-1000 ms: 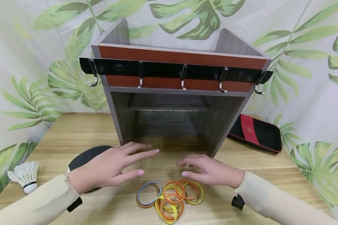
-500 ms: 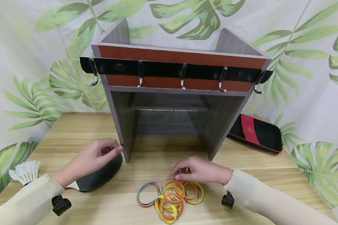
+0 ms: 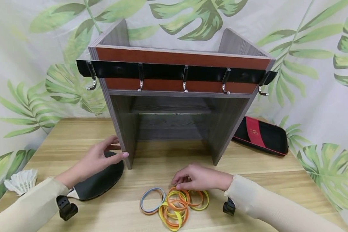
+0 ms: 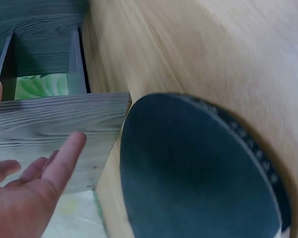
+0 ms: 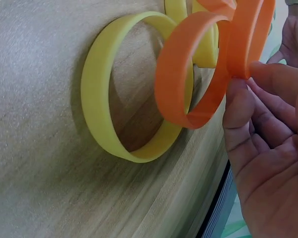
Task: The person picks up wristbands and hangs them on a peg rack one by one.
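Note:
My right hand [image 3: 198, 177] pinches an orange wristband [image 5: 238, 44] between thumb and index finger, at the top of a loose pile. Another orange wristband [image 5: 171, 74] and a yellow wristband [image 5: 97, 89] lie beside it in the right wrist view. Left of the pile is a blue wristband [image 3: 142, 200], overlapping an orange-brown one. My left hand [image 3: 100, 158] is at the front edge of the left side panel [image 3: 116, 125] of a grey wooden shelf, its thumb at the edge and its fingers loosely extended along the outer side. Beneath it lies a black table tennis paddle [image 4: 193, 173].
Across the shelf's red-brown front runs a black strip [image 3: 162, 71] with several metal hooks. A shuttlecock [image 3: 21, 182] lies at the table's left. A black case [image 3: 272, 138] with a red band is to the right of the shelf. Leaf-print cloth hangs behind.
My left hand has moved left from over the table in front of the shelf to its left panel. The right hand has come down and now pinches an orange wristband.

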Motion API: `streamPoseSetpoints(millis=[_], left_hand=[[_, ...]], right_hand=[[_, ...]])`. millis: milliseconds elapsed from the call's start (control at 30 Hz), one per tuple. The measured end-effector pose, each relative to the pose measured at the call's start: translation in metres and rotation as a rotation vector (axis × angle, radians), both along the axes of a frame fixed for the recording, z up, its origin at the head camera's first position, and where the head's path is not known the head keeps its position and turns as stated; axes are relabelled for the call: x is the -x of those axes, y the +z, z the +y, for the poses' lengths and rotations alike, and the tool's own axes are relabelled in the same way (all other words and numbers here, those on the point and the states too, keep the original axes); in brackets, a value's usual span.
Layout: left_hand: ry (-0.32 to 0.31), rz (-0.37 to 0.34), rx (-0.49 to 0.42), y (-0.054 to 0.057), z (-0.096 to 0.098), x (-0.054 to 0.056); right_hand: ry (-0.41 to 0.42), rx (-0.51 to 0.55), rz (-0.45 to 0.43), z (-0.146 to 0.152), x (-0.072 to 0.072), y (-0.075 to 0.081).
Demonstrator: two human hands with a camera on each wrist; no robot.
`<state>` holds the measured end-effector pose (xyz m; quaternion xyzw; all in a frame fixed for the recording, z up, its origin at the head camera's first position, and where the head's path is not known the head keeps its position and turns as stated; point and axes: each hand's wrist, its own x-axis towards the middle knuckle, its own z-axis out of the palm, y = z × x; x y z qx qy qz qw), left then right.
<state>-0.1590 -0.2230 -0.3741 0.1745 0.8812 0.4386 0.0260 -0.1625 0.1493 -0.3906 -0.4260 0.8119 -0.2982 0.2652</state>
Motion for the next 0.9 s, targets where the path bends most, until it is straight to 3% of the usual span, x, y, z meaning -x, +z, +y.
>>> streamPoseSetpoints(millis=[100,267,533,900], left_hand=[[-0.029,-0.059,-0.095,-0.003,0.003,0.001],[-0.029,-0.114,-0.151,-0.005,0.007,0.002],[-0.019,-0.211,-0.268,-0.013,0.008,0.003],[-0.020,-0.192,-0.257,-0.015,0.009,0.005]], right_hand=[[-0.005,0.009,-0.028,0.000,0.001,0.000],[-0.020,0.057,-0.109,0.003,0.003,0.001],[-0.066,0.130,-0.322,0.007,0.008,0.005],[-0.107,0.218,-0.493,-0.006,0.010,0.020]])
